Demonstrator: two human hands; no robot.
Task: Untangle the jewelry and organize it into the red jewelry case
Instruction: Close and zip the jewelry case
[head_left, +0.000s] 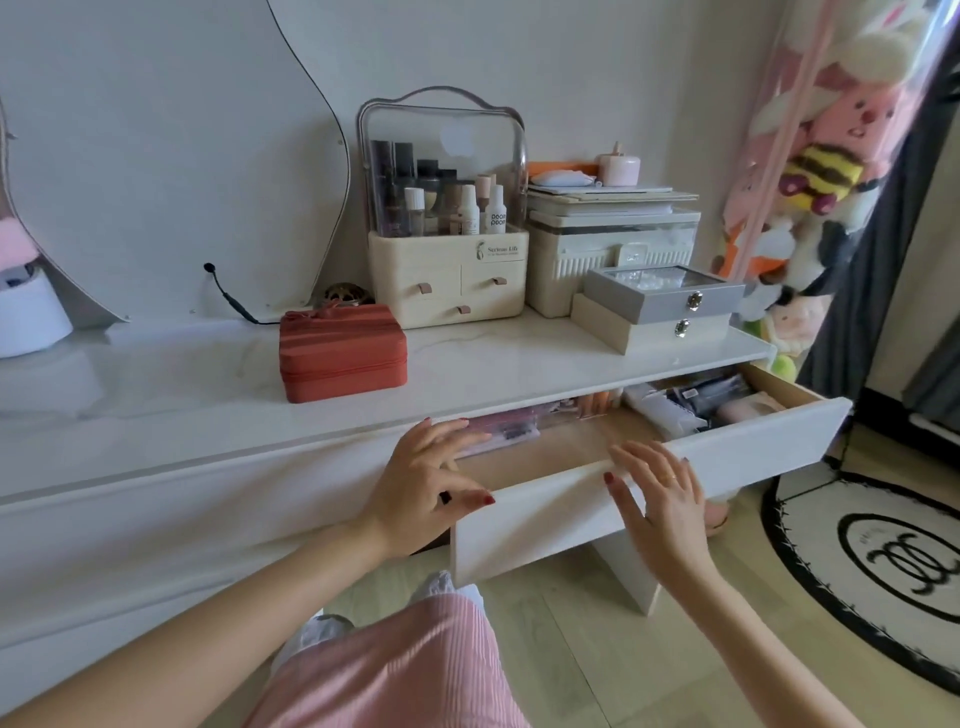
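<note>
Jewelry case (343, 352), red and zipped shut, sits on the white bench (156, 384) at about eleven o'clock from the hands, well apart from both. Nearest, the right hand (662, 496) lies with straight fingers flat on the top edge of the pulled-out drawer (649, 483). Beside it at nine o'clock, the left hand (426, 483) has its fingers spread and relaxed over the drawer's left end, gripping nothing. Farther back at twelve o'clock stands a cream cosmetics organizer (447, 280), with stacked boxes (660, 306) at one o'clock.
</note>
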